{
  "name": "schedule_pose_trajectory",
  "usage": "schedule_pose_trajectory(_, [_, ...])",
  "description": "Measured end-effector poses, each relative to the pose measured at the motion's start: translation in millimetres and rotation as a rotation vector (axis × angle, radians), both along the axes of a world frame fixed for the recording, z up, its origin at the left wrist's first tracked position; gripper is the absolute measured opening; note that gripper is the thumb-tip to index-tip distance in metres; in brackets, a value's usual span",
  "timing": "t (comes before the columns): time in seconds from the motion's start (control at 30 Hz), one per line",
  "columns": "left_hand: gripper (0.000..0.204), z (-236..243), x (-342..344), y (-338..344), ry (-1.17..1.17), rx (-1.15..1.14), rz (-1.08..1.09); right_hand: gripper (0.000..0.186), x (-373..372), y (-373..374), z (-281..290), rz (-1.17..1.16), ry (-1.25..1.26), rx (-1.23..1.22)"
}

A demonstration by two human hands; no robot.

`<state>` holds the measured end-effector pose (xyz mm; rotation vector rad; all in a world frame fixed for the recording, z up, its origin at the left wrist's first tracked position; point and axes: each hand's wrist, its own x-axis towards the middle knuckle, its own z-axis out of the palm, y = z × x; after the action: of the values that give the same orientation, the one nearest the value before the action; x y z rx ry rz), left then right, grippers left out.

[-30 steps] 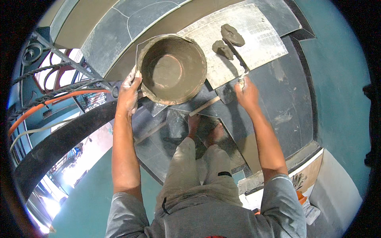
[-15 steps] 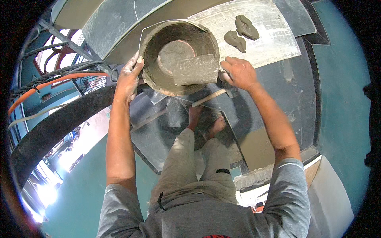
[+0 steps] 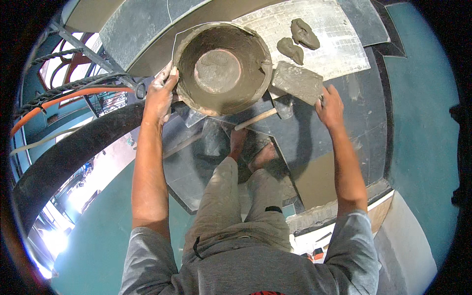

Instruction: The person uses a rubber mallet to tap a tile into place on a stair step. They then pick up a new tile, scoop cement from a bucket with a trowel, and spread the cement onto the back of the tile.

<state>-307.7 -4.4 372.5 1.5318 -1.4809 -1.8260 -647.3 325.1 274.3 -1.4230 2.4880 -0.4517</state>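
Observation:
My left hand (image 3: 162, 96) grips the left rim of a mortar-smeared bucket (image 3: 248, 73), whose inside is coated in wet grey mortar, with a reddish ring at its bottom; a thin wire handle rises beside my fingers. My right hand (image 3: 330, 108) is closed on a trowel (image 3: 297, 81), its broad blade covered in mortar, held just outside the bucket at the right. Behind it lies a pale gridded tile (image 3: 339, 44) bearing two lumps of mortar (image 3: 305, 33). Below the blade is a hammer-like tool (image 3: 255, 118) with a light handle and grey head.
My bare feet stand on dark floor tiles (image 3: 354, 137) below. A railing with twisted bars (image 3: 59, 56), an orange hose (image 3: 69, 93) and a black curved edge (image 3: 73, 147) border a drop at the left. Grey steps (image 3: 137, 29) curve above; a teal wall (image 3: 418, 123) is at the right.
The trowel went from beside the lumps into the bucket, then out past its right rim. My right hand moved right and slightly down in the last half second; my left hand still grips the bucket.

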Motion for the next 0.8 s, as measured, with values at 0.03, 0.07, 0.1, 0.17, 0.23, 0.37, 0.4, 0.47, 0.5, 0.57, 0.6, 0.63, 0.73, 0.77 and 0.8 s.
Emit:
schedule_pose_trajectory(0.03, [0.054,0.8,-0.9,0.4,0.002,0.012,-0.013,0.029,8.6,10.0,11.7,-0.078,0.012,0.042])
schedule_pose_trajectory(0.07, [0.055,1.6,-2.1,2.1,-0.028,0.044,-0.011,0.028,18.8,18.7,25.3,-0.171,0.000,0.131])
schedule_pose_trajectory(0.1, [0.055,2.8,-3.8,4.9,-0.004,0.037,-0.033,0.028,30.2,24.8,40.2,-0.119,0.003,0.082])
schedule_pose_trajectory(0.17, [0.054,5.7,-10.1,12.0,-0.008,0.042,-0.045,0.031,53.4,30.1,72.6,-0.066,-0.155,0.134])
schedule_pose_trajectory(0.23, [0.053,9.7,-19.1,21.8,-0.040,-0.040,-0.052,0.030,73.9,28.4,104.7,0.059,-0.276,0.236])
schedule_pose_trajectory(0.37, [0.049,16.9,-36.3,37.9,-0.037,-0.192,-0.043,0.031,90.3,16.6,145.1,0.229,-0.266,0.343])
schedule_pose_trajectory(0.4, [0.046,18.5,-38.5,38.6,-0.054,-0.242,-0.078,0.031,87.6,12.8,147.3,0.245,-0.243,0.396])
schedule_pose_trajectory(0.47, [0.045,21.2,-39.9,38.6,-0.073,-0.239,-0.090,0.032,75.2,4.1,142.3,0.210,-0.126,0.418])
schedule_pose_trajectory(0.5, [0.045,21.5,-39.8,38.4,-0.084,-0.236,-0.096,0.032,66.7,-0.5,135.9,0.207,-0.067,0.411])
schedule_pose_trajectory(0.57, [0.054,21.9,-38.2,32.4,-0.087,-0.198,-0.158,0.033,47.3,-10.9,118.5,0.195,0.079,0.287])
schedule_pose_trajectory(0.6, [0.053,20.7,-37.4,30.7,-0.063,-0.176,-0.134,0.033,38.4,-15.4,109.2,0.193,0.136,0.226])
schedule_pose_trajectory(0.63, [0.053,19.5,-35.8,29.4,-0.056,-0.140,-0.111,0.032,31.2,-18.6,100.9,0.179,0.174,0.212])
schedule_pose_trajectory(0.73, [0.044,14.9,-29.3,21.8,-0.126,-0.234,-0.084,0.034,19.8,-22.0,78.7,-0.015,0.116,0.060])
schedule_pose_trajectory(0.77, [0.045,12.7,-26.5,19.9,-0.062,-0.168,-0.054,0.034,20.8,-21.8,71.0,-0.116,0.075,-0.038])
schedule_pose_trajectory(0.8, [0.046,9.8,-24.3,18.4,0.008,-0.110,-0.022,0.035,22.4,-20.8,64.1,-0.208,0.024,-0.134])
